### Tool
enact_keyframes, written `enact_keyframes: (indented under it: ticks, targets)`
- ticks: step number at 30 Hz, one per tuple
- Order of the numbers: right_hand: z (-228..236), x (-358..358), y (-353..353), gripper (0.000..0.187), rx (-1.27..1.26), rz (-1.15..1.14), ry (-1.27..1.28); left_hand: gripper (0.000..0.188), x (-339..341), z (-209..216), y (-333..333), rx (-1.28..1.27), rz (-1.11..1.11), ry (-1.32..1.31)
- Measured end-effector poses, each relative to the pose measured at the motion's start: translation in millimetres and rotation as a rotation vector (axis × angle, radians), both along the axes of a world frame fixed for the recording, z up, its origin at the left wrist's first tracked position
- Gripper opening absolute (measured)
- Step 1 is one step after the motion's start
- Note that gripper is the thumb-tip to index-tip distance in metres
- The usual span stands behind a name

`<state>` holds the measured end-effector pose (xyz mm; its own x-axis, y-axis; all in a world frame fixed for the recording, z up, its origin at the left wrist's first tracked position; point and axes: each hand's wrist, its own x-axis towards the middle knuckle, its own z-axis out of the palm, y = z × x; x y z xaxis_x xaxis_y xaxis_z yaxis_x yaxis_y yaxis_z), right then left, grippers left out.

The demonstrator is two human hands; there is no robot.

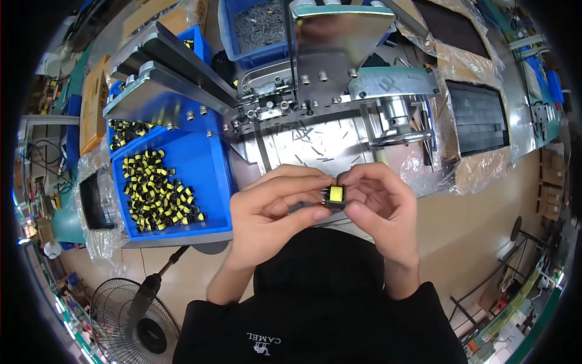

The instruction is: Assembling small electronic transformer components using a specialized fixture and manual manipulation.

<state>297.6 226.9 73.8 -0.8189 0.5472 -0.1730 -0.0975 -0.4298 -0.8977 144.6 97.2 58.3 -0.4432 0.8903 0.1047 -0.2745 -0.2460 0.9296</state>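
Between my two hands, in front of the metal machine [303, 103], is a small transformer [336, 194] with a yellow-taped middle, a black body and thin pins pointing left. My left hand [276, 203] is closed, its thumb and fingertips at the pin side. On the other side, the thumb and curled fingers of my right hand [385, 200] pinch the black body. Beyond my hands, loose dark pins or strips lie scattered over the metal tray [357, 148] of the machine.
A blue bin [212, 182] on the left holds many similar yellow-and-black transformers [159, 194]. Another blue bin [227, 24] behind the machine contains grey pin-like pieces. At the right of the machine is a handwheel [400, 138]. Plastic-wrapped dark trays [479, 118] stand further right; a fan [136, 318] is lower left.
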Motion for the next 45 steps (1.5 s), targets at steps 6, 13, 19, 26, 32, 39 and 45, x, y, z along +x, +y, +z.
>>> enact_keyframes:
  ticks: [6, 13, 19, 26, 32, 39, 45]
  targets:
    - [-3, 1, 5, 0.052, -0.236, 0.06, 0.061, 0.035, 4, 7, 1, 0.005, -0.051, -0.1]
    - [-2, 0, 7, 0.055, -0.302, 0.14, 0.062, 0.037, 10, 17, 1, -0.004, -0.04, -0.086]
    - [4, 3, 9, 0.042, -0.199, 0.08, 0.032, 0.04, 8, 13, 2, 0.011, -0.051, -0.101]
    - [7, 3, 9, 0.036, -0.041, 0.088, 0.064, 0.039, 3, 12, -1, 0.044, -0.109, -0.08]
    - [1, 8, 18, 0.023, 0.36, 0.192, 0.072, 0.037, 2, 4, -3, 0.041, -0.101, -0.114]
    - [3, 0, 14, 0.037, 0.554, 0.017, 0.073, 0.041, 3, 5, -3, -0.009, 0.049, -0.011]
    - [3, -4, 4, 0.04, 0.496, -0.006, -0.043, 0.042, 3, 2, 2, 0.012, 0.02, -0.003]
